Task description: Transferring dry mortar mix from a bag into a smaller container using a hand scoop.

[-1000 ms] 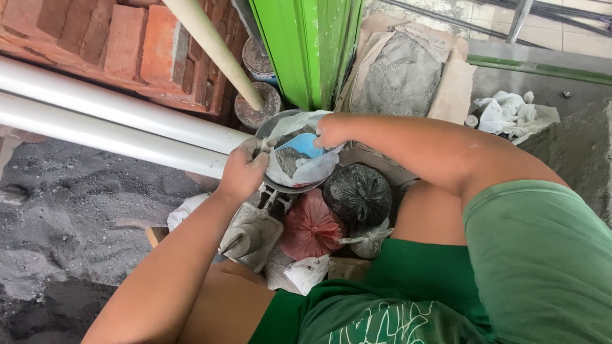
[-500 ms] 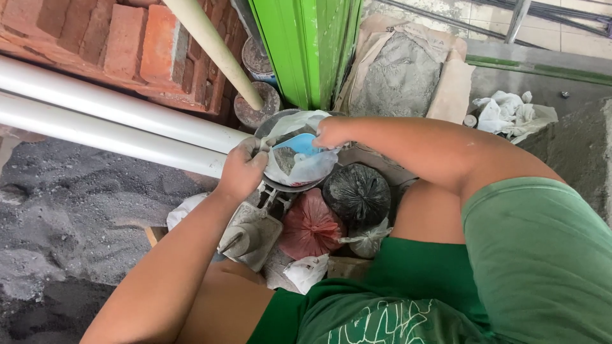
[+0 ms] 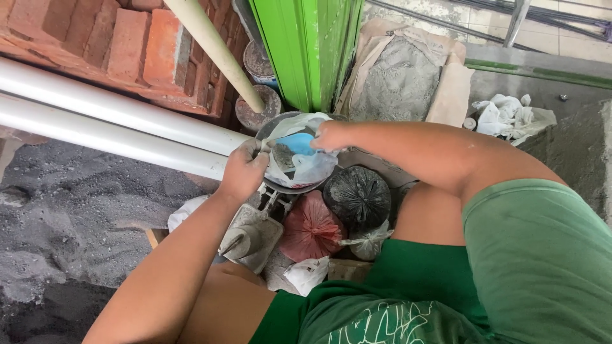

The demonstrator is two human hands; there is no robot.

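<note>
Crumpled clear plastic bag (image 3: pixel 299 159), blue inside, over bucket (image 3: pixel 264 130).

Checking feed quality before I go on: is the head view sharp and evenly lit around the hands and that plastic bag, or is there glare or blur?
Head view: soft, even daylight with no hard shadows; left hand, right hand and plastic bag are reasonably sharp, with mild sheen on the bag but no blown-out glare; white pipes are bright, not clipped.

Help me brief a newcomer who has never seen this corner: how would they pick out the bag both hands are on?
Find the bright green post by the brick wall. At its foot lies a clear plastic bag, pinched by the left hand and right hand. Only it shows something blue inside; the red bag and black bag just below are knotted shut.
</note>
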